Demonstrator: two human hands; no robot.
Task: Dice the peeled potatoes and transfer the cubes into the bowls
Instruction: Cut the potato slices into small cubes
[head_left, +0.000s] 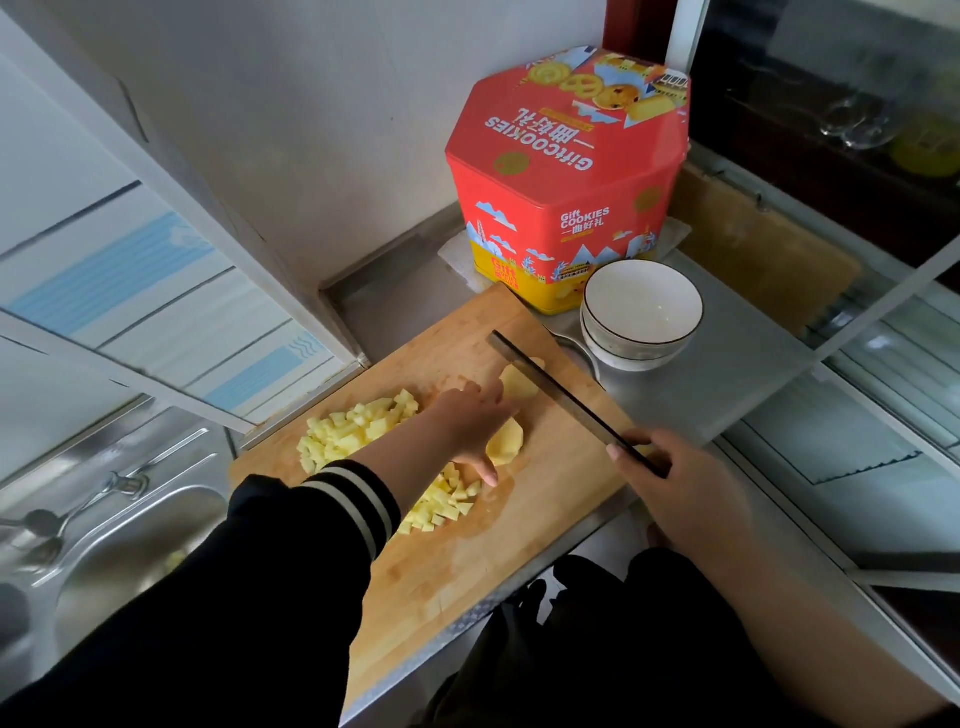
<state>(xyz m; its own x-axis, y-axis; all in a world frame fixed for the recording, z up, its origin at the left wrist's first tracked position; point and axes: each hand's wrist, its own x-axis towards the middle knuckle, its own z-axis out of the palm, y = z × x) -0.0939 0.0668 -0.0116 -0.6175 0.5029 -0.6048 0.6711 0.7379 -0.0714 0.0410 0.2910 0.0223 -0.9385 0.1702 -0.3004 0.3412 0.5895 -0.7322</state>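
Note:
A wooden cutting board (498, 540) lies on the counter. A pile of yellow potato cubes (353, 431) sits on its left part, with more cubes (441, 506) nearer me. My left hand (467, 426) rests flat on the board, fingers spread beside two peeled potato pieces (506, 441), (519, 384). My right hand (675, 483) grips the handle of a cleaver (561, 395), whose blade is seen edge-on above the far potato piece. Two stacked white bowls (641, 312) stand empty just beyond the board's right corner.
A red and yellow cookie tin (566, 171) stands behind the bowls against the wall. A steel sink (119, 551) with a tap lies left of the board. A glass-fronted cabinet (857, 260) runs along the right side.

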